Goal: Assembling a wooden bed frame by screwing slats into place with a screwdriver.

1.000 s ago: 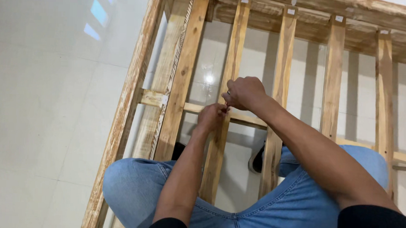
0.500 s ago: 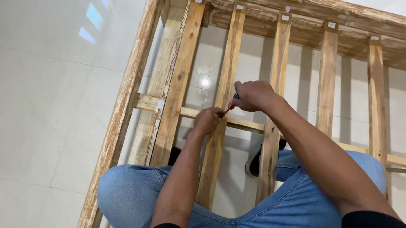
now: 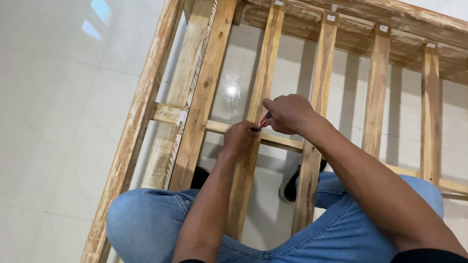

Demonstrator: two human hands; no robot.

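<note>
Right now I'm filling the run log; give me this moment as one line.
left hand on wooden slat | right hand grip on small red-handled tool | tip at cross rail | wooden frame on tiled floor

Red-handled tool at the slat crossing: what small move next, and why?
Probably keep the left hand braced on the vertical slat and press the red-handled tool straight down with the right hand. Its tip is hidden at the left fingertips, right where slat and cross rail meet.

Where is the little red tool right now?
In the head view, near the middle, the red tool sits in the right hand, its tip beside the left hand on a wooden slat.
</note>
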